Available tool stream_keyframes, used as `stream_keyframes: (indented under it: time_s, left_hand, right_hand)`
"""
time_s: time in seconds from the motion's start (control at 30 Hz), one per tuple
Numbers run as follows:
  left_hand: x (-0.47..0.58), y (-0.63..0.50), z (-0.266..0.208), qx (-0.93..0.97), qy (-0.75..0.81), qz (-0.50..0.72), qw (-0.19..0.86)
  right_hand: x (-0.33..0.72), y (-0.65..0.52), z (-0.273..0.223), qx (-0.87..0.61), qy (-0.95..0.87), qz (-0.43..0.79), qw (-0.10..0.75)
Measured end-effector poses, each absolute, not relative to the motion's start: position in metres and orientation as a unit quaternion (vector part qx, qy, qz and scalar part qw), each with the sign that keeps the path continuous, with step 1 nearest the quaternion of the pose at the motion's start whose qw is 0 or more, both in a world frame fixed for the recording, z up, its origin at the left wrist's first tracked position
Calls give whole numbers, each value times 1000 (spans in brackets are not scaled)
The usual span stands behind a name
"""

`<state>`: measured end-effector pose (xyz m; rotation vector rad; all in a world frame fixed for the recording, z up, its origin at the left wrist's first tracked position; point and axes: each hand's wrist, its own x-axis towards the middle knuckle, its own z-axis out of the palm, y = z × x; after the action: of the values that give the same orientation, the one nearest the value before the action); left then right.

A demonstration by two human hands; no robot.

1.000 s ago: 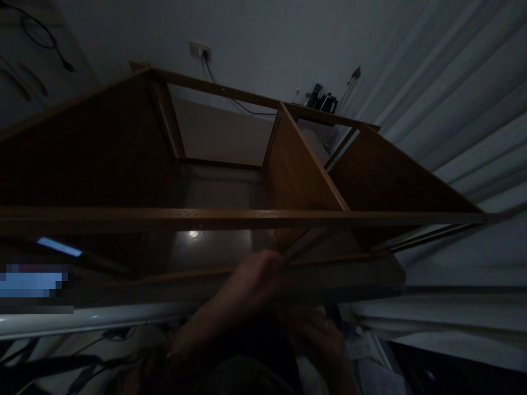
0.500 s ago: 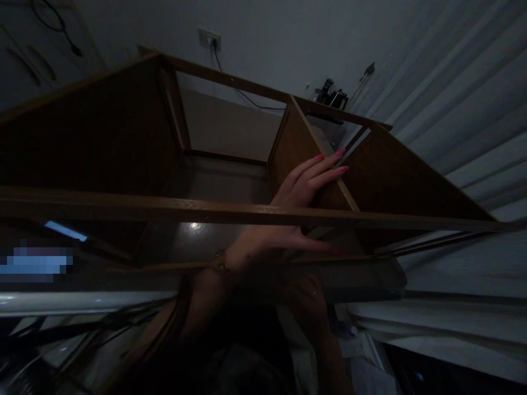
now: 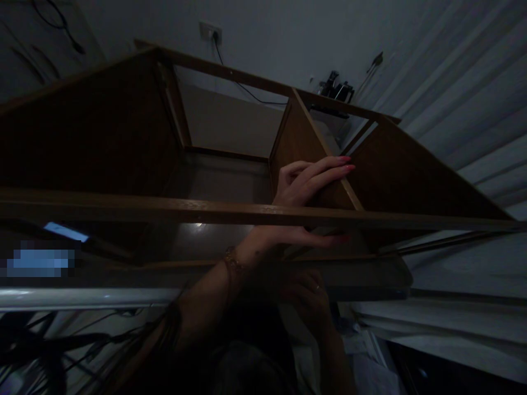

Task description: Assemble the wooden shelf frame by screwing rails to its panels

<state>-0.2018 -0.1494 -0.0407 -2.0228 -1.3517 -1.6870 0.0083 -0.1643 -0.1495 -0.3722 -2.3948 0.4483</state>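
A brown wooden cabinet frame (image 3: 197, 205) with open bays lies across a table in dim light. My left hand (image 3: 308, 178), with red nails and a bracelet, reaches in behind the front rail. Its long fingers are stretched out over the edge of the upright divider (image 3: 325, 145), and the thumb sticks out below the rail. Below the table's front edge is my right hand (image 3: 307, 296), in shadow and wearing a ring. Its fingers are curled; whatever they hold, if anything, is hidden in the dark.
A wall socket (image 3: 211, 33) with a plugged-in cable is behind the frame. A black coffee maker (image 3: 335, 90) stands at the back right. Pale curtains (image 3: 465, 99) hang along the right side. Dark cables (image 3: 94, 334) tangle at the lower left, below the table edge.
The fingers of my left hand have drawn closer together on the divider, with one now bent back. My right hand has stayed nearly in place. The view has shifted slightly.
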Motion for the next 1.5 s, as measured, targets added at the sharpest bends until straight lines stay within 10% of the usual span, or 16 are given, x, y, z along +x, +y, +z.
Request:
stream_keyframes:
  time_s: [1.5]
  left_hand:
    - [-201,-157,-32,-689,-417,-593,19]
  right_hand:
    - [9,-160,-132,-109,-914,198,337]
